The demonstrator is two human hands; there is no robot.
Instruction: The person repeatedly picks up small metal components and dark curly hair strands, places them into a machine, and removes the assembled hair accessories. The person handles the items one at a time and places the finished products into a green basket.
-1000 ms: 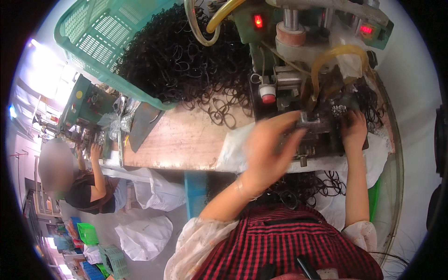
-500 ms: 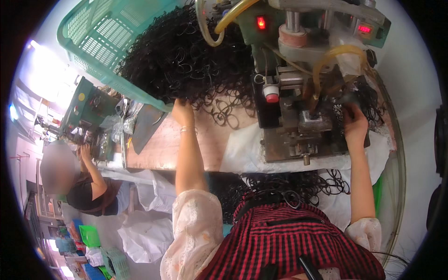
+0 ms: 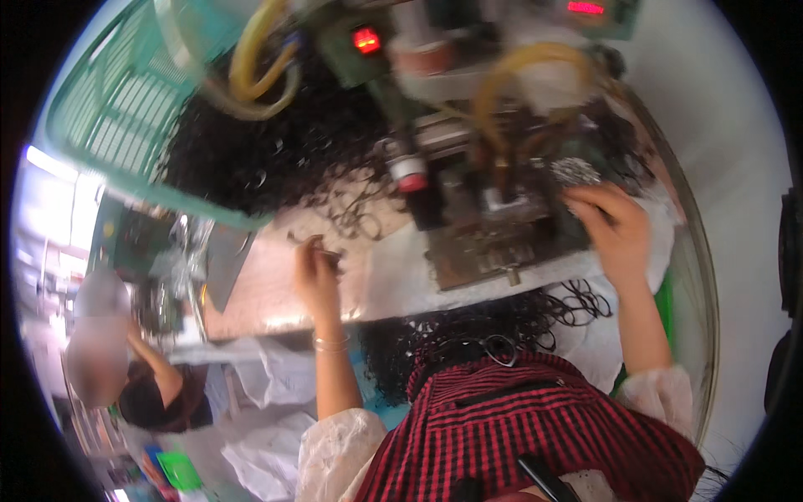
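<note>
My left hand is raised over the near edge of the worktable, its fingers closed on a dark looped piece that blurs with motion. Behind it spreads a large heap of black looped pieces, thin like eyeglass rims. My right hand is at the right side of the bench press, beside a small pile of shiny silver metal parts. Its thumb and fingers come together there; anything between them is too small to name. A bright metal block sits at the middle of the press bed.
A green plastic basket leans behind the heap. Yellow hoses and a red push button are on the press. More black loops lie on my lap, above a checked apron. A person sits at the left by another machine.
My left hand has drawn back from the heap toward me with a dark piece. My right hand has shifted slightly beside the silver parts. The whole view has swung to the right.
</note>
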